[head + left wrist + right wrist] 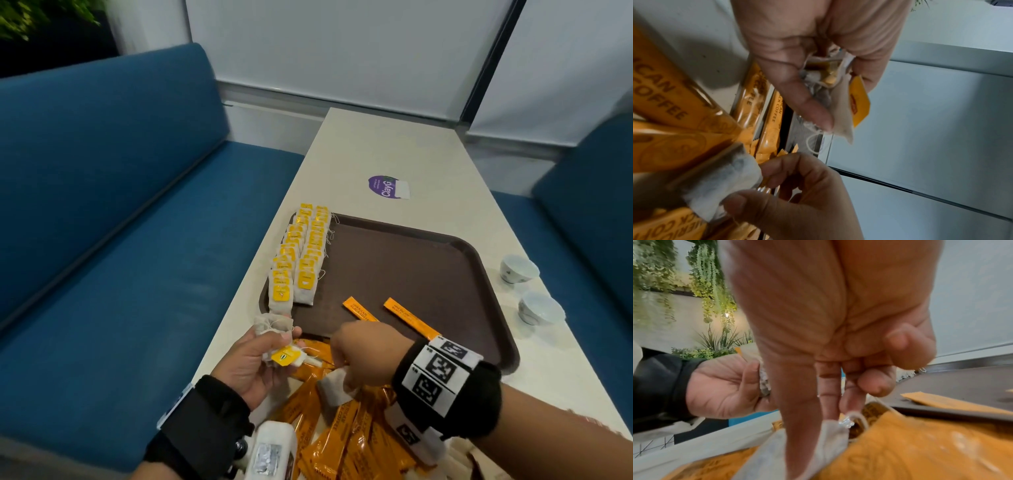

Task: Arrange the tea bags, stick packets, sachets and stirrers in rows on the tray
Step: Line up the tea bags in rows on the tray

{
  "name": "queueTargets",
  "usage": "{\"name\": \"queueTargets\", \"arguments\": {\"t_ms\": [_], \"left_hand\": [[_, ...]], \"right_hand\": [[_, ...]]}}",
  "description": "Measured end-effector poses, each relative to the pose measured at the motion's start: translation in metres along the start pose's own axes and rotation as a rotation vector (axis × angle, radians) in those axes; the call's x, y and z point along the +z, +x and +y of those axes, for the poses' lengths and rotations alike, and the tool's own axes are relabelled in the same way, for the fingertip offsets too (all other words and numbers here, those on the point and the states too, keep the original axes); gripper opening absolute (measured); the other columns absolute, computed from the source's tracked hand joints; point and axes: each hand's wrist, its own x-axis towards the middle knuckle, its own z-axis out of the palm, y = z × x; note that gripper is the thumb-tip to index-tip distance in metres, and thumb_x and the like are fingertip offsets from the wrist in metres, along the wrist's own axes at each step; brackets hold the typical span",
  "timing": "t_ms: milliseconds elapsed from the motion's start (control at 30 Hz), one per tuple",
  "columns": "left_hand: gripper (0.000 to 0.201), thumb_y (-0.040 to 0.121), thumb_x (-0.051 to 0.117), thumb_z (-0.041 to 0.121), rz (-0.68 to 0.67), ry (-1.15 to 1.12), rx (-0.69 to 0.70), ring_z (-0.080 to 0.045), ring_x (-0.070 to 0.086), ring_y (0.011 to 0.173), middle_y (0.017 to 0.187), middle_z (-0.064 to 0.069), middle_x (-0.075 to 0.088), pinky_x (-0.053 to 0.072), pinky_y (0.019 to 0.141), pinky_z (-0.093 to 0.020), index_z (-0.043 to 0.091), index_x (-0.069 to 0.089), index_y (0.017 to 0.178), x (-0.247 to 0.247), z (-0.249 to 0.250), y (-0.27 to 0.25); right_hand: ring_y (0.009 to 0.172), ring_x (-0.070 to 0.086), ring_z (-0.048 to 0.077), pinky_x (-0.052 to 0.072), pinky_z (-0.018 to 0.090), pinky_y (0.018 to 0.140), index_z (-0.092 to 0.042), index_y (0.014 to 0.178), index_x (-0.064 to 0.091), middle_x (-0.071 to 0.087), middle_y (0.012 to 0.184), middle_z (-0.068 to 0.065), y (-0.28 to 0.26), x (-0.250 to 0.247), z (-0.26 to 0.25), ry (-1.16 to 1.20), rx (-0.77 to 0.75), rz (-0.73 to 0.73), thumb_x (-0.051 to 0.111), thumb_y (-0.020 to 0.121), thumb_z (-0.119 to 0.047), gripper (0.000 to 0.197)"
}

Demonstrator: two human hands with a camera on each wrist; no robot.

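- The right hand [363,356] is nearest the head camera. It reaches down into the pile of orange stick packets [342,431] at the near end of the table [394,144]; thumb and forefinger pinch a loose tea bag [723,185] lying on top of the pile.
- The left hand [255,363] hovers just to the left, palm up, fingers curled round a small bunch of tea bags [274,329] with a yellow tag [286,356] dangling from it.
- Judgement: the step in hand is collecting the remaining tea bags from the pile to extend the rows.
- The tray [411,260] lies directly ahead of both hands, its near rim just beyond the right knuckles. Its long axis runs away from the person.
- Two rows of tea bags [301,260] lie along the tray's left edge, parallel to that axis and overlapping like shingles. The near end of the rows sits just beyond the left hand, so the left hand is the nearer for placing.
- Two orange stick packets [387,317] lie slanted on the tray's near part, apart from each other and to the right of the tea bag rows; they do not block the path to the rows.
- Strings trail from the rows; these could snag, in my judgement.
- Two white cups [527,291] stand on the table to the right of the tray, well apart from the hands.
- A purple sticker [385,186] lies on the table beyond the tray.
- Stirrers and sachets cannot be identified.
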Motion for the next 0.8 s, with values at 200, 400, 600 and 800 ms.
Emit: {"name": "queueTargets", "arguments": {"t_ms": [200,400,600,800], "left_hand": [[0.036,0.068,0.059,0.0,-0.005,0.002,-0.002,-0.031,0.062,0.079,0.101,-0.018,0.064,0.054,0.042,-0.029,0.007,0.055,0.103,-0.006,0.003,-0.003],[0.033,0.066,0.059,0.002,-0.006,-0.015,-0.006,-0.027,0.065,0.067,0.091,-0.018,0.065,0.053,0.041,-0.027,0.005,0.057,0.099,-0.008,0.005,-0.001],[0.034,0.07,0.059,0.001,0.008,-0.076,-0.005,-0.024,0.069,0.064,0.094,-0.017,0.067,0.056,0.044,-0.029,0.004,0.057,0.103,-0.009,0.006,0.004],[0.019,0.081,0.054,0.001,0.021,-0.117,-0.028,-0.024,0.069,0.06,0.084,-0.019,0.067,0.055,0.041,-0.028,0.001,0.058,0.1,-0.01,0.014,0.006]], "right_hand": [[0.087,0.054,0.014,0.049,0.029,0.076,-0.014,0.102,0.065,0.063,0.103,0.002,-0.004,-0.006,0.003,0.209,-0.035,0.057,0.066,0.086,-0.023,0.019],[0.065,0.055,0.012,0.048,0.025,0.06,-0.021,0.093,0.059,0.057,0.08,-0.002,-0.011,-0.032,0.016,0.754,0.021,0.306,0.064,0.083,-0.001,0.023],[0.067,0.058,0.02,0.042,0.019,0.05,-0.009,0.091,0.067,0.068,0.105,0.018,0.004,-0.047,0.024,1.007,0.094,0.296,0.038,0.087,0.013,0.037],[0.075,0.055,0.009,0.046,0.022,0.067,-0.009,0.096,0.073,0.061,0.081,-0.001,0.036,-0.052,0.02,0.716,0.105,0.352,0.071,0.078,-0.005,0.019]]}}
